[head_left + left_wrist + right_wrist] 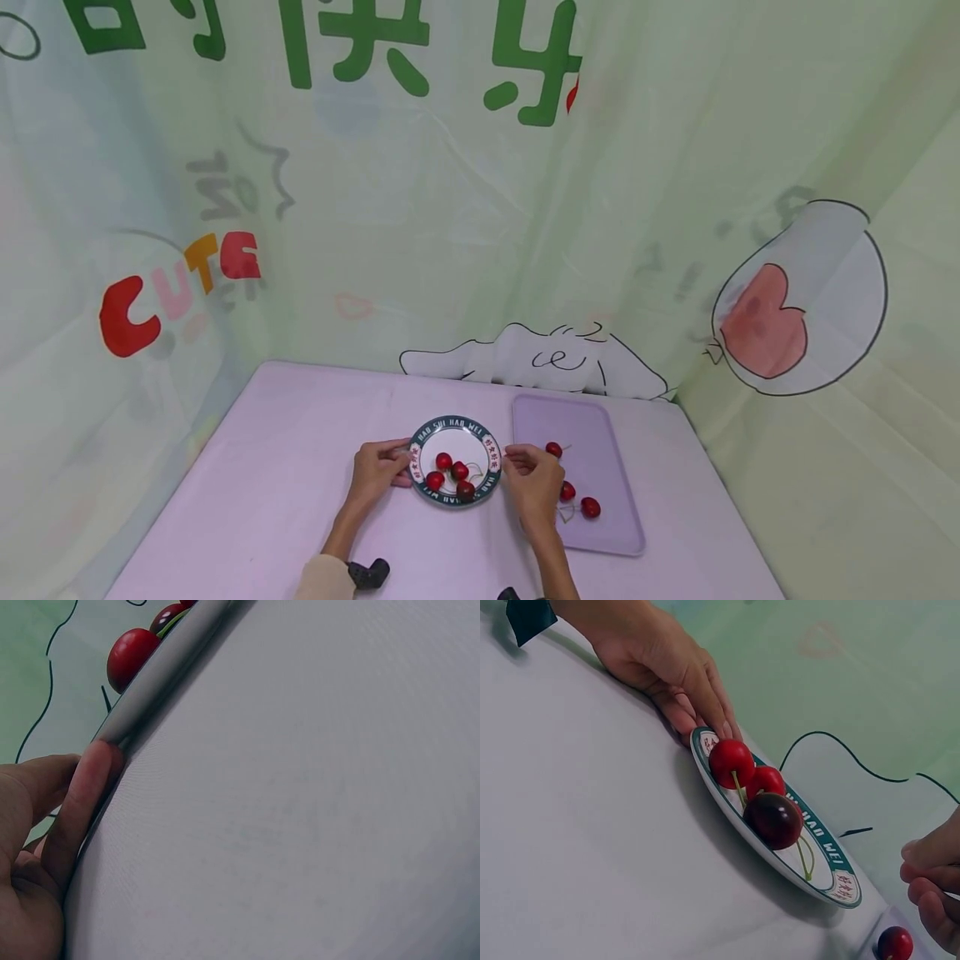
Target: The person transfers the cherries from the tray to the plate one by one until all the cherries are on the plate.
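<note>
A round white plate (454,442) with a dark green lettered rim carries several red cherries (460,472), some with green stems. My left hand (375,475) pinches its left edge, and in the left wrist view a finger (88,780) lies against the plate's underside (165,671). At the opposite side, my right hand (534,483) has its fingertips close by the rim. The right wrist view shows a gap between those loosely curled fingers (930,859) and the plate (840,901), with nothing visible in them.
On the right lies a light purple tray (592,433) with three cherries (590,507) showing, partly covered by my right hand and forearm. A pale cloth (300,417) covers the table. Printed curtains (420,208) hang behind and along both sides.
</note>
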Demonstrator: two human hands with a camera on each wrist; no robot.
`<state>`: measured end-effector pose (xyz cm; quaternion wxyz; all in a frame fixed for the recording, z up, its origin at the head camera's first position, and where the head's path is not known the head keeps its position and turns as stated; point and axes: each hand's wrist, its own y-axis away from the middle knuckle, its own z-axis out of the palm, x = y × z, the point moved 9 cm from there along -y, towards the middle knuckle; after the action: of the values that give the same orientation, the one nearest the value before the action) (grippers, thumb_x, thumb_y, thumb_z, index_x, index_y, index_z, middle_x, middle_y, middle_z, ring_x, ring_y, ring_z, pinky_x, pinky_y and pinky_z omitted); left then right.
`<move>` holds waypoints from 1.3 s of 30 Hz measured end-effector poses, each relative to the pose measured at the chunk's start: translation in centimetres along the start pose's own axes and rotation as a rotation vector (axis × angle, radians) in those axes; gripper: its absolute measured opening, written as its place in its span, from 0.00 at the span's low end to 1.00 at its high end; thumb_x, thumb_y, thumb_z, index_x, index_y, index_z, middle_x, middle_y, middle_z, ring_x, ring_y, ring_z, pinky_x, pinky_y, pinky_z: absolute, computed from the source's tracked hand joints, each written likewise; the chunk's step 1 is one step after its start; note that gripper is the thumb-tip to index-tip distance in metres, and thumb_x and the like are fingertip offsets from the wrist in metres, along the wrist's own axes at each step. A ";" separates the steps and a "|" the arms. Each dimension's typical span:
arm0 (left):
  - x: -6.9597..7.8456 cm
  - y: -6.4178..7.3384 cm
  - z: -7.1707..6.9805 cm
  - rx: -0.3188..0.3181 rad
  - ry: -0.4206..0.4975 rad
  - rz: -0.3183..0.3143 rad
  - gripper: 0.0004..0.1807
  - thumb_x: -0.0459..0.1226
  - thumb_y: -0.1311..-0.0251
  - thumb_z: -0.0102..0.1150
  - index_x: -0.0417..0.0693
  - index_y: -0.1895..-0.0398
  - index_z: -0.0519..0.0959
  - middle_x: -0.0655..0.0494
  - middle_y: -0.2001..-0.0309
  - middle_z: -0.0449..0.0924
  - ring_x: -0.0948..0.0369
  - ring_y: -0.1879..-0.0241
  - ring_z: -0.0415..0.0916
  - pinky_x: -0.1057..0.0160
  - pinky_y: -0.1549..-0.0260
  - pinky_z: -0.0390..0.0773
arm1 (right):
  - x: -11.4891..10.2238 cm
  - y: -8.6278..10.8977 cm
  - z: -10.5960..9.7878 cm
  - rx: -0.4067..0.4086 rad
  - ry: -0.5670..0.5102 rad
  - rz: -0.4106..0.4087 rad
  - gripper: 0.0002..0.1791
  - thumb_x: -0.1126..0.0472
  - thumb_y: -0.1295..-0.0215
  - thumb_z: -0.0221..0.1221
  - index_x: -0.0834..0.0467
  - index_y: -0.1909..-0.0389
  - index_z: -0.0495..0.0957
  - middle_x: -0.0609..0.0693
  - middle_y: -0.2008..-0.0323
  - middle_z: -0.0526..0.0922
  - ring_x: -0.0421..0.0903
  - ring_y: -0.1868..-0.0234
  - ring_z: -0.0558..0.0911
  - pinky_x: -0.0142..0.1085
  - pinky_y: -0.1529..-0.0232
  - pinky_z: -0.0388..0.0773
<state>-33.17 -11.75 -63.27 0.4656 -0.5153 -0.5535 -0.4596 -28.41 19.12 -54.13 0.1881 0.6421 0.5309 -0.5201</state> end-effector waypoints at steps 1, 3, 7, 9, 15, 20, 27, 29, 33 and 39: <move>0.1 0.0 0.0 0.000 -0.005 0.005 0.20 0.28 0.28 0.66 0.38 0.34 0.85 0.46 0.65 0.85 0.59 0.77 0.89 0.67 0.72 0.91 | 0.0 0.0 -0.3 0.003 -0.010 0.003 0.07 0.72 0.39 0.75 0.62 0.61 0.93 0.53 0.67 0.93 0.39 0.69 0.85 0.21 0.66 0.83; 0.1 0.0 -0.1 0.002 -0.015 0.007 0.20 0.28 0.27 0.66 0.38 0.33 0.84 0.46 0.65 0.84 0.59 0.77 0.89 0.68 0.72 0.91 | -0.1 0.0 -0.7 0.010 -0.015 0.005 0.07 0.72 0.39 0.75 0.61 0.61 0.93 0.54 0.67 0.93 0.39 0.69 0.86 0.20 0.65 0.83; 0.2 0.1 -0.1 0.002 -0.022 0.010 0.20 0.29 0.27 0.66 0.38 0.33 0.84 0.46 0.66 0.84 0.59 0.77 0.88 0.69 0.73 0.90 | -0.3 0.1 -1.6 0.020 -0.018 0.012 0.07 0.72 0.40 0.75 0.62 0.61 0.93 0.56 0.66 0.93 0.42 0.69 0.87 0.19 0.65 0.83; 0.2 0.1 -0.1 0.001 -0.020 0.010 0.20 0.29 0.27 0.66 0.39 0.34 0.85 0.46 0.66 0.84 0.59 0.77 0.88 0.69 0.73 0.90 | -0.2 0.1 -1.8 0.020 0.003 0.029 0.07 0.72 0.40 0.75 0.62 0.61 0.93 0.56 0.66 0.93 0.42 0.68 0.87 0.19 0.64 0.83; 0.2 0.1 0.0 0.000 -0.020 0.018 0.20 0.28 0.27 0.65 0.38 0.34 0.85 0.46 0.65 0.85 0.60 0.77 0.88 0.69 0.73 0.90 | 0.0 0.3 -2.5 0.003 0.050 0.066 0.07 0.70 0.36 0.75 0.61 0.58 0.93 0.56 0.63 0.94 0.44 0.65 0.89 0.18 0.61 0.83; 0.2 0.2 0.0 -0.001 -0.010 0.020 0.20 0.28 0.28 0.65 0.38 0.34 0.84 0.46 0.65 0.85 0.60 0.77 0.89 0.68 0.73 0.91 | -1.1 0.6 -3.5 0.003 -0.013 0.056 0.08 0.74 0.38 0.74 0.66 0.58 0.92 0.61 0.63 0.93 0.46 0.65 0.90 0.17 0.63 0.82; -0.1 0.1 -0.1 -0.002 0.003 0.021 0.21 0.28 0.28 0.66 0.38 0.34 0.84 0.45 0.65 0.85 0.58 0.76 0.89 0.67 0.72 0.91 | -0.5 0.5 -4.6 0.021 -0.006 0.049 0.08 0.73 0.39 0.76 0.66 0.59 0.92 0.61 0.63 0.94 0.37 0.68 0.88 0.15 0.63 0.82; -0.1 0.1 -0.1 -0.002 0.010 0.025 0.21 0.28 0.28 0.67 0.37 0.34 0.84 0.46 0.65 0.85 0.58 0.76 0.89 0.67 0.72 0.91 | 0.1 0.4 -4.9 0.027 0.005 0.056 0.09 0.72 0.39 0.76 0.65 0.58 0.92 0.61 0.63 0.94 0.36 0.68 0.88 0.16 0.62 0.82; -0.2 0.1 0.0 -0.004 0.009 0.024 0.21 0.27 0.29 0.67 0.37 0.34 0.84 0.47 0.66 0.85 0.59 0.76 0.89 0.66 0.72 0.92 | 0.8 0.4 -5.6 0.043 0.015 0.070 0.09 0.73 0.39 0.75 0.65 0.58 0.92 0.60 0.63 0.94 0.34 0.69 0.87 0.17 0.63 0.83; 0.3 0.2 0.0 -0.008 -0.003 0.030 0.21 0.29 0.28 0.67 0.37 0.33 0.84 0.47 0.65 0.84 0.59 0.76 0.88 0.67 0.72 0.91 | 1.0 0.2 -6.7 0.057 0.012 0.054 0.09 0.75 0.41 0.74 0.65 0.59 0.92 0.60 0.65 0.94 0.29 0.71 0.84 0.16 0.66 0.81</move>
<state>-33.00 -11.69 -62.96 0.4697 -0.5259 -0.5447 -0.4540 -25.19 24.88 -52.42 0.1805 0.6644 0.4993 -0.5261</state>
